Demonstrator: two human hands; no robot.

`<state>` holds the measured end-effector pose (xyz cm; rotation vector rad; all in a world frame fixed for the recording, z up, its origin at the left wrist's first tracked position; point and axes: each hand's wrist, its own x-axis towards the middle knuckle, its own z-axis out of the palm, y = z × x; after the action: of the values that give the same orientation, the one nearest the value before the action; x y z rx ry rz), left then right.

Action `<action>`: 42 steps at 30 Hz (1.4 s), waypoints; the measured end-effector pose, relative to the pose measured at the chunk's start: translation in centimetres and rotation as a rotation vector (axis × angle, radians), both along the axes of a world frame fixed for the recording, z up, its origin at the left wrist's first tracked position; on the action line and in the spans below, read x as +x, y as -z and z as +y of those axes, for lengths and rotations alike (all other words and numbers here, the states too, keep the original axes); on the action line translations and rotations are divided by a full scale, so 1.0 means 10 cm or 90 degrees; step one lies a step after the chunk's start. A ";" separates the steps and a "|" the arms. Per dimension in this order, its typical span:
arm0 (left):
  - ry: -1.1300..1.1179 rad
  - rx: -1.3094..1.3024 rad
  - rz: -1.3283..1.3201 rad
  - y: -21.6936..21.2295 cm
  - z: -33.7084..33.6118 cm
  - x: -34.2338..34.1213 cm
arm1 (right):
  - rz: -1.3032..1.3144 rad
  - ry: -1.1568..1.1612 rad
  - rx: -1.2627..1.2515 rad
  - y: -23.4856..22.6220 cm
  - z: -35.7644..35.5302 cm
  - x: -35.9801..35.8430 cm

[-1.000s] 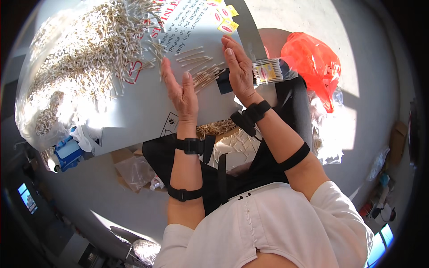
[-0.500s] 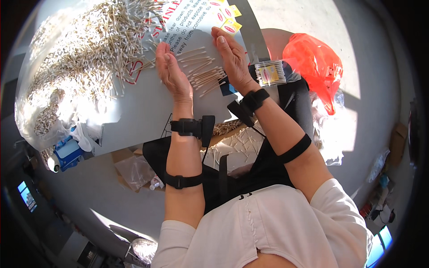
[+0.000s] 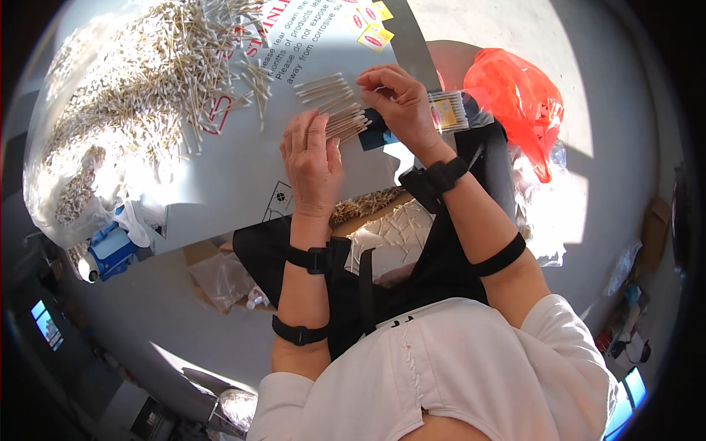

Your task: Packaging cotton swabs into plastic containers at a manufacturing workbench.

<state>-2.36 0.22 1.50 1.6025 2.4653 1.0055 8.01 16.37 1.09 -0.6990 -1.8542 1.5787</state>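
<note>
Judgement: gather gently, fingertips light and level, so shafts stay parallel and tips even. Left hand (image 3: pixel 312 169): fingers together over left ends of nearer cotton swabs (image 3: pixel 348 123), toward table's (image 3: pixel 228 184) near right corner; grip cannot be told. Right hand (image 3: pixel 401 106): fingers curled beside farther swabs' right ends; pinch unclear.

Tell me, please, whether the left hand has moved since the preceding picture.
Yes, the left hand has shifted right and lower in view, away from the red symbol on the tabletop.
</note>
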 end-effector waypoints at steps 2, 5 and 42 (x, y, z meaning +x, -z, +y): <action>-0.056 -0.043 -0.002 0.01 -0.11 0.07 | -0.043 -0.051 0.074 -0.06 -0.02 0.10; -0.074 -0.057 0.027 0.02 -0.12 0.13 | -0.106 -0.091 0.223 -0.07 -0.11 0.16; -0.054 -0.153 0.088 0.08 -0.01 0.30 | -0.307 -0.085 0.355 -0.02 0.09 -0.13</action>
<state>0.63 0.10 0.66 1.5522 2.6419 0.5947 6.70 17.32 1.32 -0.7422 -2.5887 0.9220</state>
